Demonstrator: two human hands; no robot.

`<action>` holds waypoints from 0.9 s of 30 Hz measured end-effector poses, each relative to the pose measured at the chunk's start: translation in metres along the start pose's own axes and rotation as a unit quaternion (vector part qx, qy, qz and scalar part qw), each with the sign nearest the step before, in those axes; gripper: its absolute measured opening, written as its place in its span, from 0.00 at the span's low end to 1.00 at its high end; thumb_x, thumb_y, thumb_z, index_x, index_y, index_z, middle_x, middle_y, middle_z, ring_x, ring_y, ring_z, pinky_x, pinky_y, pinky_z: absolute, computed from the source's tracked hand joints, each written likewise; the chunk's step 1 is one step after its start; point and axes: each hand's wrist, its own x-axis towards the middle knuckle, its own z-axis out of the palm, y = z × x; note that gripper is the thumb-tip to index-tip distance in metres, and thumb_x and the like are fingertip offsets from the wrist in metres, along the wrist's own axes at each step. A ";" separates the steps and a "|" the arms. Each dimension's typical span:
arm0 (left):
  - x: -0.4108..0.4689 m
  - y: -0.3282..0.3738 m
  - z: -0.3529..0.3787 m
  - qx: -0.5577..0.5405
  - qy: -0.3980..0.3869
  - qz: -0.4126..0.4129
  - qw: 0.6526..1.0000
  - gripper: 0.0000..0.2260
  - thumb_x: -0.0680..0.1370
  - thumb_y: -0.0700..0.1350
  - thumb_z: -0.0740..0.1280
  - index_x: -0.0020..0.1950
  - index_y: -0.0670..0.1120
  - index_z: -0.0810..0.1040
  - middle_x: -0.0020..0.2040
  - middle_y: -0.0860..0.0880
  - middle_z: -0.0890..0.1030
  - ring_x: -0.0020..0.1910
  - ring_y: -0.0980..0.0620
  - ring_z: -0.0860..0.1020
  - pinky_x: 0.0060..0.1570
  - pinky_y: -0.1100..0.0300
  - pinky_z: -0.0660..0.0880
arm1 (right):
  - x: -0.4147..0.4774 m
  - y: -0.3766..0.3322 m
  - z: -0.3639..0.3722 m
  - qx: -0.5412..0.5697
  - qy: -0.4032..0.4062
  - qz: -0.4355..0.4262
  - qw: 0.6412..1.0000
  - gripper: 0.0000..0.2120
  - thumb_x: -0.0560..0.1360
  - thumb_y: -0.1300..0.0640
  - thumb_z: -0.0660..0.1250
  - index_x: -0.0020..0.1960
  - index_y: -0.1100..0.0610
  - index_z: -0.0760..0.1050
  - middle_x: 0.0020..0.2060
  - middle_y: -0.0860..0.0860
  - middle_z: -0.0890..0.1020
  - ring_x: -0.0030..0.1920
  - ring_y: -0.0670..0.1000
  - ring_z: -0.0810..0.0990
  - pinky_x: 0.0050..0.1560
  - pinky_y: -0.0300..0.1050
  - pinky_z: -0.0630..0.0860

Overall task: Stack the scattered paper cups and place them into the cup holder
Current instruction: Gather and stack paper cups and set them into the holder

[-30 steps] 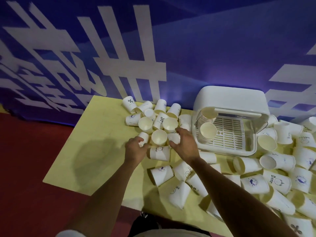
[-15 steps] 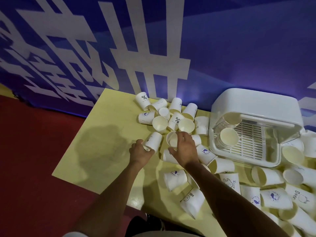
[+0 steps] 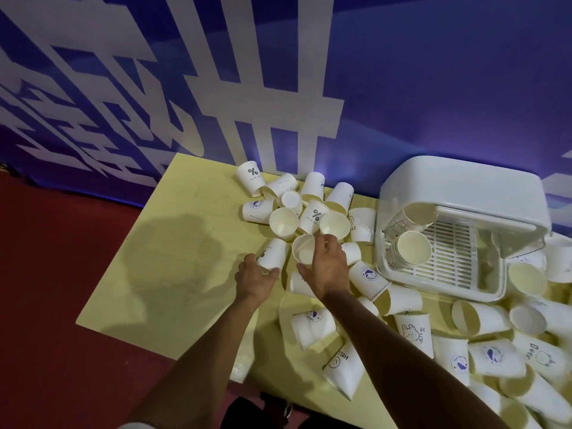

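1. The yellow table [image 3: 173,267] is bare along its left side, left of the cup holder; its left edge runs diagonally above the red floor [image 3: 55,305], and its far edge meets the blue banner [image 3: 433,88] with white characters.
2. The left hand [image 3: 255,278] sits well left of the cup holder, fingers wrapped around the rim end of a tipped cup with a % mark [image 3: 272,253], its base pointing away from the person.
3. Behind that hand, left of the cup holder, a cluster of paper cups [image 3: 309,205] lies on sides and ends, some showing cream interiors, some printed with % or blue round logos.
4. The right hand [image 3: 325,267] is just left of the cup holder, fingers and thumb clamped on the rim of an upright white cup [image 3: 305,252] whose mouth faces up.
5. In front of both hands, more cups lie tipped over, among them a HELLO cup [image 3: 343,370] near the table's front edge.
6. The cup holder [image 3: 464,218], a white plastic box with a raised clear lid and slatted tray, stands at the far edge; a short stack of cups [image 3: 413,247] lies in its left part.
7. Right of and in front of the cup holder, cups crowd the table to the frame edge, leaving little bare surface.
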 end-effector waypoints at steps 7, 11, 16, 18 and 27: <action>-0.005 -0.008 -0.003 -0.025 0.015 -0.004 1.000 0.34 0.73 0.50 0.73 0.75 0.42 0.63 0.67 0.39 0.70 0.64 0.39 0.71 0.60 0.49 0.73 | -0.002 0.005 -0.003 0.024 0.005 -0.017 1.000 0.35 0.71 0.47 0.74 0.72 0.57 0.66 0.62 0.55 0.75 0.60 0.56 0.74 0.62 0.51 0.73; -0.011 -0.002 -0.008 -0.058 0.026 0.003 0.998 0.36 0.72 0.50 0.75 0.74 0.40 0.64 0.67 0.40 0.71 0.61 0.42 0.74 0.51 0.58 0.70 | -0.004 0.001 -0.018 0.095 0.039 -0.016 0.995 0.34 0.70 0.47 0.74 0.71 0.59 0.68 0.59 0.57 0.76 0.58 0.59 0.76 0.60 0.54 0.75; -0.022 0.029 -0.016 -0.095 0.043 0.041 0.994 0.34 0.71 0.49 0.76 0.72 0.42 0.67 0.66 0.43 0.71 0.56 0.47 0.74 0.50 0.60 0.69 | 0.001 -0.006 -0.048 0.163 0.070 -0.004 0.984 0.35 0.71 0.45 0.74 0.72 0.54 0.65 0.63 0.54 0.74 0.61 0.56 0.74 0.60 0.52 0.75; -0.026 0.040 -0.020 -0.095 0.052 0.063 0.992 0.32 0.70 0.49 0.76 0.70 0.44 0.69 0.64 0.44 0.72 0.53 0.49 0.72 0.49 0.60 0.69 | 0.001 -0.001 -0.062 0.172 0.093 -0.001 0.981 0.35 0.70 0.44 0.73 0.71 0.54 0.65 0.62 0.54 0.74 0.60 0.56 0.74 0.58 0.52 0.76; -0.043 0.074 -0.018 -0.097 0.071 0.148 0.982 0.29 0.68 0.54 0.75 0.65 0.45 0.71 0.61 0.46 0.74 0.59 0.45 0.75 0.56 0.52 0.74 | -0.019 0.057 -0.110 0.179 0.164 0.053 0.969 0.36 0.71 0.41 0.72 0.72 0.56 0.64 0.65 0.54 0.72 0.63 0.56 0.73 0.60 0.53 0.75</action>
